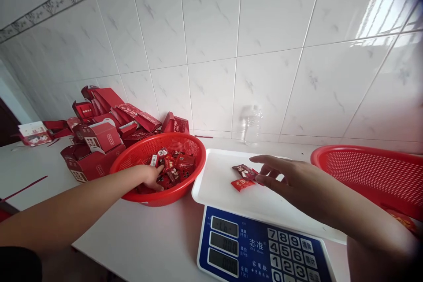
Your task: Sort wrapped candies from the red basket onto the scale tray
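My left hand (150, 177) reaches into a round red basket (172, 196) and its fingers curl among several small red and dark candy packets (173, 165). My right hand (284, 176) hovers flat, fingers stretched out, over the white tray (214, 189) of a blue-faced weighing scale (261, 251). Two candy packets (244, 177) lie on the tray just left of its fingertips, one dark red and one bright red. The right hand holds nothing.
A heap of folded red gift boxes (99, 136) lies at the back left on the white table (145, 242). A second red basket (373, 176) stands at the right. A clear plastic bottle (253, 125) stands against the tiled wall.
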Motion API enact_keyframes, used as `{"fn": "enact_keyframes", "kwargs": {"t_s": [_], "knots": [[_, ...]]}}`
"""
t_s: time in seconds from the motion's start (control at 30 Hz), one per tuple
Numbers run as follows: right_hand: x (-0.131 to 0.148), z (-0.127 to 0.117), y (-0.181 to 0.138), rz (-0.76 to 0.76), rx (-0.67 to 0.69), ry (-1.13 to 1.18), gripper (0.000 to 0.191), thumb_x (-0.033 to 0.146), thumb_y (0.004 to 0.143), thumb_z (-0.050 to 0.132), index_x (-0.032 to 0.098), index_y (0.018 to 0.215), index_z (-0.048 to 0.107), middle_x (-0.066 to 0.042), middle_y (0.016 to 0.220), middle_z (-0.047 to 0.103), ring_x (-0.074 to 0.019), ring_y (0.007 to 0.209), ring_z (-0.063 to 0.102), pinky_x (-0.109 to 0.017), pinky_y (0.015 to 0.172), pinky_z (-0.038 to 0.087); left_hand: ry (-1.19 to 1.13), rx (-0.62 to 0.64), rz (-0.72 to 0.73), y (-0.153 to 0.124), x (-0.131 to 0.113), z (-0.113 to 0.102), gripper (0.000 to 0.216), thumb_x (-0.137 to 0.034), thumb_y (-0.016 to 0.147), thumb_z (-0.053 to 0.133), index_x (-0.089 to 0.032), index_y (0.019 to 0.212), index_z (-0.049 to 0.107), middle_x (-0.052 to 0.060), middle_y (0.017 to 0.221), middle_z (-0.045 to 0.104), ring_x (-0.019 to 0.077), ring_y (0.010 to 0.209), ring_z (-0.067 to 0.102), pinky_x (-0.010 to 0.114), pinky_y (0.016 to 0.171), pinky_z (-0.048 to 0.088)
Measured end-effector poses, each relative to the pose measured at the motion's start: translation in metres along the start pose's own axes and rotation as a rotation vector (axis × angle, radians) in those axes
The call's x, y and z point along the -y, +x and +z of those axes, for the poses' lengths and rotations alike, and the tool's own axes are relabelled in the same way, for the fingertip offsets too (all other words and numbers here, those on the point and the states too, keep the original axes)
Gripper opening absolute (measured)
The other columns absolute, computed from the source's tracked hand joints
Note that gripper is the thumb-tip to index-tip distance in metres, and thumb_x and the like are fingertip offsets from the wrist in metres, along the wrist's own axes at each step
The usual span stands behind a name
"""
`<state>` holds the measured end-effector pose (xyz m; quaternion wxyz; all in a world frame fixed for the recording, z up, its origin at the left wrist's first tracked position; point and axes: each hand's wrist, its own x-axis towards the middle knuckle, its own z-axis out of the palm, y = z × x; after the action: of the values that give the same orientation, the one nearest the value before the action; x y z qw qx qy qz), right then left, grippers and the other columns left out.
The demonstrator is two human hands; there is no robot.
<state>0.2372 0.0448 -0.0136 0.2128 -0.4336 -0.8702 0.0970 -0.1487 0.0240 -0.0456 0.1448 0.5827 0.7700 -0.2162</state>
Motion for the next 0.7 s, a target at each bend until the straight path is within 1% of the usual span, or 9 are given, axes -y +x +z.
{"fn": "enact_keyframes", "kwargs": {"t_s": [0.1,0.23,0.37,0.5,0.57,0.7], "knots": [[0.001,0.002,0.0,0.005,0.007,-0.003,0.043,0.059,0.095,0.042,0.037,0.125,0.064,-0.002,0.1,0.078,-0.0305,0.087,0.073,-0.045,0.07,0.056,-0.016,-0.038,0.007,0.011,-0.003,0.01,0.043,-0.035,0.093,0.063,-0.019,0.133,0.055,0.012,0.137,0.056,0.0287,0.117,0.06,0.052,0.095,0.052],[0.001,0.005,0.001,-0.003,-0.011,-0.015,0.044,0.06,0.094,0.045,0.037,0.123,0.067,-0.003,0.096,0.079,-0.0303,0.08,0.073,-0.044,0.066,0.056,-0.087,-0.082,0.085,0.02,-0.001,0.012,0.042,-0.033,0.093,0.063,-0.018,0.131,0.056,0.012,0.134,0.058,0.0277,0.114,0.061,0.051,0.094,0.053],[0.001,0.006,0.002,-0.035,-0.04,-0.008,0.042,0.058,0.094,0.047,0.035,0.121,0.069,-0.004,0.093,0.079,-0.0288,0.073,0.073,-0.041,0.062,0.056,-0.206,-0.108,0.162,0.024,0.001,0.008,0.038,-0.033,0.094,0.063,-0.018,0.128,0.058,0.01,0.127,0.062,0.0247,0.106,0.065,0.046,0.088,0.056],[0.003,0.004,0.002,-0.03,-0.019,-0.004,0.04,0.058,0.094,0.047,0.036,0.119,0.069,-0.002,0.095,0.079,-0.0284,0.075,0.074,-0.04,0.061,0.056,-0.351,-0.124,0.2,0.023,0.005,0.004,0.034,-0.032,0.094,0.063,-0.017,0.123,0.06,0.009,0.123,0.064,0.0243,0.104,0.065,0.045,0.087,0.056],[0.004,0.003,0.002,-0.027,-0.017,0.004,0.039,0.058,0.094,0.047,0.036,0.119,0.068,-0.001,0.095,0.08,-0.0278,0.075,0.074,-0.039,0.06,0.056,-0.444,-0.162,0.207,0.02,0.009,0.001,0.033,-0.032,0.093,0.064,-0.016,0.122,0.061,0.009,0.123,0.064,0.0245,0.105,0.065,0.046,0.088,0.056],[0.003,0.002,0.001,-0.037,-0.033,-0.018,0.04,0.056,0.095,0.045,0.036,0.122,0.067,-0.002,0.095,0.08,-0.029,0.08,0.075,-0.04,0.062,0.057,-0.662,-0.293,0.181,0.014,0.019,-0.009,0.034,-0.032,0.093,0.063,-0.016,0.123,0.06,0.009,0.123,0.063,0.0242,0.104,0.065,0.045,0.087,0.056]]}}
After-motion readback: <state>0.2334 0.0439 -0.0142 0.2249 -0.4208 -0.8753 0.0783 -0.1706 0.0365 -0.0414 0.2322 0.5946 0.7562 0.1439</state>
